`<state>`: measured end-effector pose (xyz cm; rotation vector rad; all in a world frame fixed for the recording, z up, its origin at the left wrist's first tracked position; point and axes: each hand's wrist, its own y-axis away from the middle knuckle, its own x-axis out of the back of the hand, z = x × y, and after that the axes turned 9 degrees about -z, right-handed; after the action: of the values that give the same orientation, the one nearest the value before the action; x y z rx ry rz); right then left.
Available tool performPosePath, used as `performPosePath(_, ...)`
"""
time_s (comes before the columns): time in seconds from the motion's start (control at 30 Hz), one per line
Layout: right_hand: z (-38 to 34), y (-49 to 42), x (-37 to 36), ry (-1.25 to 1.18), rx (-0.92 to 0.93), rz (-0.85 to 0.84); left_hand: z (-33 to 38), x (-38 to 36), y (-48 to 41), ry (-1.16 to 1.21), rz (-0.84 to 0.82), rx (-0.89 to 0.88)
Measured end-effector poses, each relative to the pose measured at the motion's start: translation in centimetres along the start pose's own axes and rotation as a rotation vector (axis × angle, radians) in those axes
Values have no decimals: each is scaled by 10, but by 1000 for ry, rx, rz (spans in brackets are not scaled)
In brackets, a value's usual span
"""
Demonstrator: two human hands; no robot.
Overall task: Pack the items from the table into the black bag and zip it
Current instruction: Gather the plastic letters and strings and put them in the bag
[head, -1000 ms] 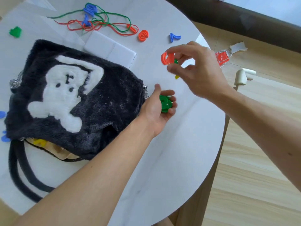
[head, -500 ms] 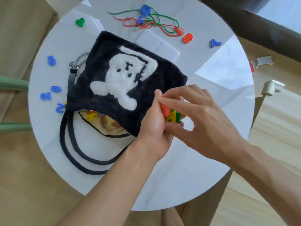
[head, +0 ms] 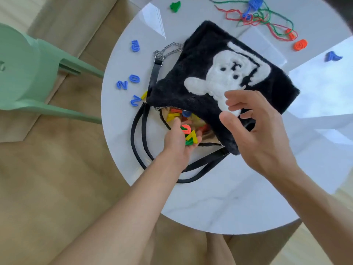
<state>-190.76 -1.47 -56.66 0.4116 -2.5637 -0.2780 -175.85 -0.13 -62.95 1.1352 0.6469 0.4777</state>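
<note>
A fluffy black bag (head: 193,87) with a white figure on it lies on the round white table (head: 219,197), its zip open toward me. My left hand (head: 177,142) is at the bag's mouth, cupping several plastic number pieces (head: 189,133) in red, yellow and green. More coloured pieces lie inside the bag (head: 175,114). My right hand (head: 256,127) hovers over the bag's near right corner with fingers spread and nothing in it. Loose pieces lie on the table: several blue ones (head: 133,79) at the left, a green one (head: 175,6), an orange one (head: 299,44) and a blue one (head: 332,56).
Tangled red and green strings (head: 267,22) with a blue piece lie at the table's far side. A clear flat box (head: 267,46) sits behind the bag. The bag's black straps (head: 139,148) loop toward the near left edge. A green chair (head: 28,73) stands left of the table.
My left hand moved left from beside the bag to its open mouth, carrying the pieces. My right hand let go of its pieces into the left palm and opened. The view shifted left.
</note>
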Motion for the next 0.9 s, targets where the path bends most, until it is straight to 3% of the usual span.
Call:
performPosePath(0.23,6,6,-8,74,-42,0,18,-28,-4,162,-119,-62)
performPosePath(0.5,33,-12,-33,876,-69,-87,14,-27,3,172,-366,-79)
performPosePath(0.57,36,-23,-35,961,-93,-100,11,-27,3,175,-395,-89)
performPosePath(0.9,13,-27,4,354,32,199,-9,-39,5,317,-515,-175)
